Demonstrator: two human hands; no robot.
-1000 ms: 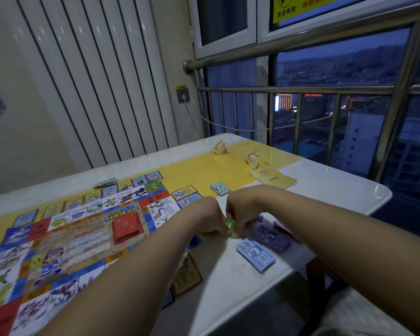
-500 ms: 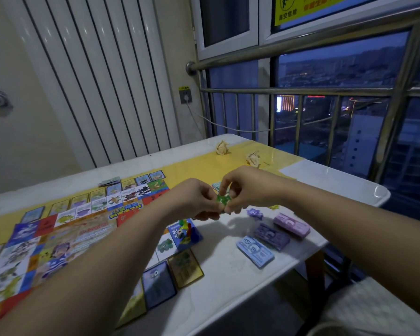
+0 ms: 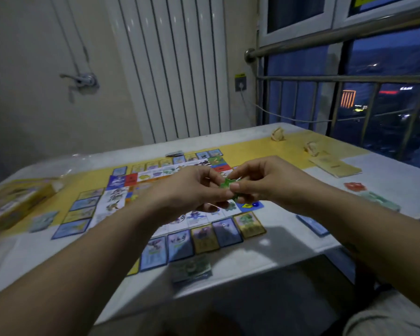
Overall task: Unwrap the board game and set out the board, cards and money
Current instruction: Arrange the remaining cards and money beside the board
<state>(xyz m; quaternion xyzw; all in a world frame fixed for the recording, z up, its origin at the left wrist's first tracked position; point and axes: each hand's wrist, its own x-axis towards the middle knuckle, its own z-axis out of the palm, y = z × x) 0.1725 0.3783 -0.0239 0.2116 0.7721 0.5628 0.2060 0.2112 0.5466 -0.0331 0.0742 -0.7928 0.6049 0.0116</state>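
The colourful game board [image 3: 117, 197] lies flat on the table, with picture cards [image 3: 201, 241] laid in rows around its edges. Above the board's near right corner, my left hand [image 3: 192, 190] and my right hand [image 3: 262, 183] meet, both pinching a small green game piece [image 3: 227, 185] between the fingertips. The yellow game box [image 3: 12, 202] sits at the far left. Stacks of play money lie at the right: a blue stack [image 3: 313, 224], a pale green stack [image 3: 378, 201] and a red one [image 3: 354, 186]. A green card stack [image 3: 192, 267] lies near the front edge.
The white table [image 3: 264, 253] carries a yellow mat [image 3: 257, 149]. Two crumpled paper scraps [image 3: 278, 134] and a yellowish booklet [image 3: 335, 166] lie at the back right. Clear wrap [image 3: 66, 163] lies beside the box. A metal railing and window stand right, a radiator behind.
Both hands lifted off the table with the green piece and now hold it higher over the board. The view swung left, bringing the box and more cards into sight.
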